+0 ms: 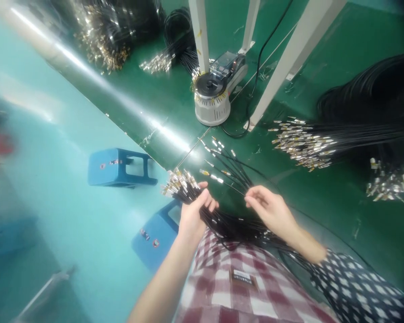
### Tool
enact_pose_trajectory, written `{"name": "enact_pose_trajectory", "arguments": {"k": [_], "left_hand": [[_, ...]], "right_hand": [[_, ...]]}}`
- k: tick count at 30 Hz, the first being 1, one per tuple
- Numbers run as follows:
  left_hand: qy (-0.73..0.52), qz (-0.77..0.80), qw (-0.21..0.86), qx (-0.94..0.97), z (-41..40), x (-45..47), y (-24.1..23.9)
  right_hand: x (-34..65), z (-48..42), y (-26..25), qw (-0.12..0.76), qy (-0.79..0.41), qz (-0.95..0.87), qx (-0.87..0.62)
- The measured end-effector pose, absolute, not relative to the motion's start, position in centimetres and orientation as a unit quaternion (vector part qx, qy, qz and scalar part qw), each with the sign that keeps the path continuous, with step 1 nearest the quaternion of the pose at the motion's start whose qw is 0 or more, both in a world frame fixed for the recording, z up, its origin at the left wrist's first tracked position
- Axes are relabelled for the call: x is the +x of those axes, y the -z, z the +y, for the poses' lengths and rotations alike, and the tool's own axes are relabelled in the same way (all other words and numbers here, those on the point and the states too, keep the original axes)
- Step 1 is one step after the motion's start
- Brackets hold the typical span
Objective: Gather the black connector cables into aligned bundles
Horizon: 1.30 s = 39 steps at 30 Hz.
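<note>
My left hand [197, 208] is closed around a thick bundle of black cables [185, 190], whose metal connector ends stick out toward the upper left. To its right, my right hand [267, 206] pinches a black cable [234, 187] between thumb and fingertips. Several loose cables [237, 168] with silver and yellowish tips fan out on the green table [252, 154] just beyond that hand. The long part of the bundle [235, 229] runs below both hands, along the table edge and against the checked apron [256, 282].
A round white machine [212, 105] stands beyond my hands, among white frame legs [272, 67]. More cable bundles lie at the right [306, 143] and the far left [104, 40]. Blue stools [117, 167] stand on the floor at the left.
</note>
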<state>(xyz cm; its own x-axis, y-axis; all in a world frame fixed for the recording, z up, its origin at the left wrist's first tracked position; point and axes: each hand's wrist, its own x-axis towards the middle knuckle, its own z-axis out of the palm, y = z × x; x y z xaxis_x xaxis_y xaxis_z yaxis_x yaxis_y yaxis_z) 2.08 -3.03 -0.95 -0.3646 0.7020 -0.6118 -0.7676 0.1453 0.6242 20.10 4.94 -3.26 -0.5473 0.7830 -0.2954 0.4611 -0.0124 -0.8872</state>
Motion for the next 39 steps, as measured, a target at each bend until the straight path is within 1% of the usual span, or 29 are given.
{"name": "enact_pose_trajectory", "arguments": {"k": [5, 10, 12, 15, 17, 19, 23, 25, 28, 31, 33, 35, 39], "left_hand": [[-0.661, 0.511, 0.550, -0.016, -2.7, 3.1, -0.5], [-0.640, 0.531, 0.555, -0.009, -2.5, 3.9, -1.9], [-0.634, 0.539, 0.555, 0.008, -2.5, 4.4, -2.5], [-0.632, 0.539, 0.554, 0.044, -2.8, 5.2, -3.5], [-0.630, 0.536, 0.558, 0.069, -3.0, 5.6, -4.0], [-0.623, 0.535, 0.564, 0.089, -3.1, 5.8, -4.3], [-0.603, 0.509, 0.596, 0.145, -3.1, 5.5, -4.5], [-0.583, 0.485, 0.624, 0.188, -2.9, 5.1, -4.5], [-0.545, 0.480, 0.645, 0.237, -2.8, 4.8, -4.5], [-0.526, 0.502, 0.635, 0.261, -2.9, 5.0, -4.6], [-0.532, 0.515, 0.622, 0.256, -3.0, 5.3, -4.7], [-0.553, 0.530, 0.601, 0.229, -3.0, 5.8, -4.8], [-0.587, 0.559, 0.561, 0.170, -3.0, 6.7, -5.1]], "right_hand": [[23.9, 2.5, 1.5, 0.142, -0.510, -0.707, -0.468], [26.3, 1.5, 0.3, 0.135, -0.459, -0.752, -0.452], [26.0, 1.7, -0.7, 0.167, -0.429, -0.773, -0.438], [23.9, 2.1, -2.6, 0.242, -0.360, -0.796, -0.421], [22.2, 2.1, -3.7, 0.261, -0.358, -0.794, -0.415], [20.8, 2.1, -4.5, 0.252, -0.425, -0.761, -0.421], [20.6, 2.4, -5.2, 0.214, -0.656, -0.603, -0.401], [21.2, 2.7, -5.2, 0.196, -0.731, -0.534, -0.376], [21.8, 3.0, -5.2, 0.172, -0.785, -0.485, -0.344], [21.9, 3.1, -5.2, 0.152, -0.806, -0.473, -0.321], [21.8, 3.0, -5.4, 0.164, -0.796, -0.490, -0.316], [21.7, 2.6, -5.6, 0.200, -0.749, -0.534, -0.337], [21.3, 1.5, -6.0, 0.282, -0.555, -0.669, -0.406]]}}
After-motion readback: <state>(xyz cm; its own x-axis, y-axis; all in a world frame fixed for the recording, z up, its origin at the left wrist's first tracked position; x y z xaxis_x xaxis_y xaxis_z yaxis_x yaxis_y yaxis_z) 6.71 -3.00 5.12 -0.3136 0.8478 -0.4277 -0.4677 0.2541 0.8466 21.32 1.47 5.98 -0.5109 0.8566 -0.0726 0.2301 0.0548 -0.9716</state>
